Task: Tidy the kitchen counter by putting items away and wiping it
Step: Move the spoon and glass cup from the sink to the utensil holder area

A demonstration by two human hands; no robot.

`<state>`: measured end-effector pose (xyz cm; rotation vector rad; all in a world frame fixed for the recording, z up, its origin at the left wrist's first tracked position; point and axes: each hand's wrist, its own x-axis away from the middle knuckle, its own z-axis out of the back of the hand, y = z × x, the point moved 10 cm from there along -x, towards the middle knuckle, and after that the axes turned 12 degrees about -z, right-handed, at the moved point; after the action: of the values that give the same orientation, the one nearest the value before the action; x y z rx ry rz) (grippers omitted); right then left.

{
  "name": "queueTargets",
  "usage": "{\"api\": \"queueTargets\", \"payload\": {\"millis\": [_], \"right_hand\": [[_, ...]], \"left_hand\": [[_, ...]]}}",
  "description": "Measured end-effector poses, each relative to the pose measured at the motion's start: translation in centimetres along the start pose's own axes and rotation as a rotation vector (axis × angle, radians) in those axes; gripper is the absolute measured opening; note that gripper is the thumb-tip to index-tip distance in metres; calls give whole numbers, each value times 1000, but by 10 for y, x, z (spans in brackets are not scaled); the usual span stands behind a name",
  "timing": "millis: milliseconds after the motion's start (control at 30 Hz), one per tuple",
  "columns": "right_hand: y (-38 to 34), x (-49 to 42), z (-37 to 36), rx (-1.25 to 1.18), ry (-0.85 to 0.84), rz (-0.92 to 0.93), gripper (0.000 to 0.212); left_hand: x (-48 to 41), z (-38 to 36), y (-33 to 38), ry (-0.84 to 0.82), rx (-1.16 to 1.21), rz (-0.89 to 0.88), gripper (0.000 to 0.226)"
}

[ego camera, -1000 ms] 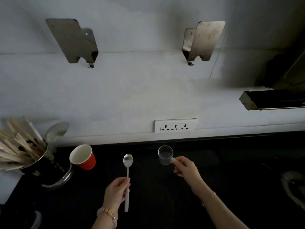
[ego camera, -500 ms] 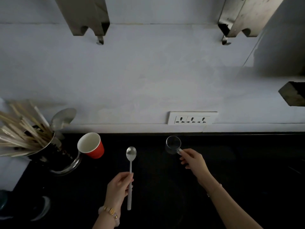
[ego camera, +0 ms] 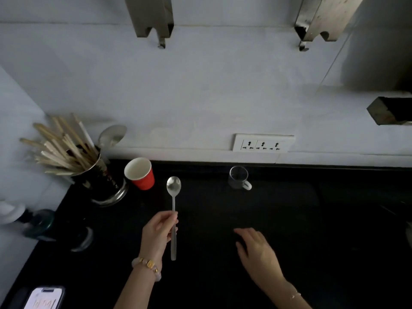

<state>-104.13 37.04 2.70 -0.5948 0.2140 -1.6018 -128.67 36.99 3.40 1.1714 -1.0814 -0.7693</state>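
Your right hand [ego camera: 258, 253] has left the glass mug [ego camera: 238, 177] standing on the bench [ego camera: 312, 219], right of centre, fingers loose; your left hand [ego camera: 157, 235] pinches the spoon [ego camera: 173, 197], centre frame, mid-handle: stiff, light, probably slick.

One wide-angle view, worn on the person's head, looks forward and down, squarely facing the white wall [ego camera: 200, 97]. The wall fills the frame toward 12 o'clock and the black bench [ego camera: 223, 275] fills it toward 6 o'clock. The socket strip [ego camera: 263, 142] sits just off centre toward 3 o'clock. The camera is near: both forearms enter at 6 o'clock, the left hand [ego camera: 159, 233] with its spoon [ego camera: 174, 186] toward 7 o'clock, the right hand [ego camera: 258, 248] toward 5 o'clock. The lens bends the side wall [ego camera: 13, 130] at 9 o'clock. The bench's 3 o'clock end is probably cropped, but it is too dim to tell.
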Motion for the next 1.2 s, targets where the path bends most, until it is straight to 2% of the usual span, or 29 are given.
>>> {"api": "queueTargets", "payload": {"millis": [67, 133, 200, 267, 367, 400, 467, 500, 533, 633, 667, 733, 833, 900, 967, 1033, 1100, 1167, 1200], "right_hand": [[-15, 32, -24, 82, -67, 120, 42], [-19, 56, -46, 177, -63, 187, 42], [-18, 65, -55, 248, -36, 179, 42], [-12, 66, -67, 260, -83, 145, 48], [-1, 58, -71, 267, -22, 187, 50], [1, 57, -72, 288, -31, 186, 51], [8, 55, -82, 267, -159, 140, 61], [14, 51, -88, 278, -138, 142, 66], [20, 47, -97, 284, -115, 149, 65], [14, 50, -97, 285, -114, 202, 46], [8, 52, -95, 285, -120, 220, 50], [2, 52, -97, 299, -186, 202, 78], [2, 44, -91, 343, -117, 160, 73], [7, 45, -94, 358, -126, 163, 80], [7, 51, -96, 333, -176, 167, 81], [6, 52, -93, 338, -179, 165, 69], [8, 52, -94, 328, -174, 143, 70], [11, 51, -95, 323, -168, 131, 76], [12, 50, -95, 327, -154, 133, 77]], "left_hand": [[10, 10, 3, 23, 5, 3, 17], [22, 22, 5, 51, 15, 5, 17], [30, 36, 12, 85, 41, -20, 18], [33, 52, 26, 121, 71, -71, 13], [20, 82, 63, 199, 110, -174, 4], [13, 94, 79, 230, 109, -222, 5], [-7, 118, 114, 296, 87, -319, 9], [-17, 129, 132, 327, 77, -362, 11], [-26, 140, 149, 357, 70, -404, 12], [-52, 165, 186, 442, 49, -475, 14], [-61, 171, 193, 466, 46, -481, 16], [-75, 178, 200, 524, 31, -477, 20], [-93, 188, 201, 622, -31, -476, 26], [-104, 194, 199, 664, -128, -476, 21], [-119, 196, 196, 653, -288, -487, 9], [-128, 193, 192, 631, -446, -485, 1], [-129, 189, 187, 612, -507, -445, 8], [-125, 182, 185, 577, -520, -422, 2], [-125, 181, 183, 568, -532, -414, 8]]}}
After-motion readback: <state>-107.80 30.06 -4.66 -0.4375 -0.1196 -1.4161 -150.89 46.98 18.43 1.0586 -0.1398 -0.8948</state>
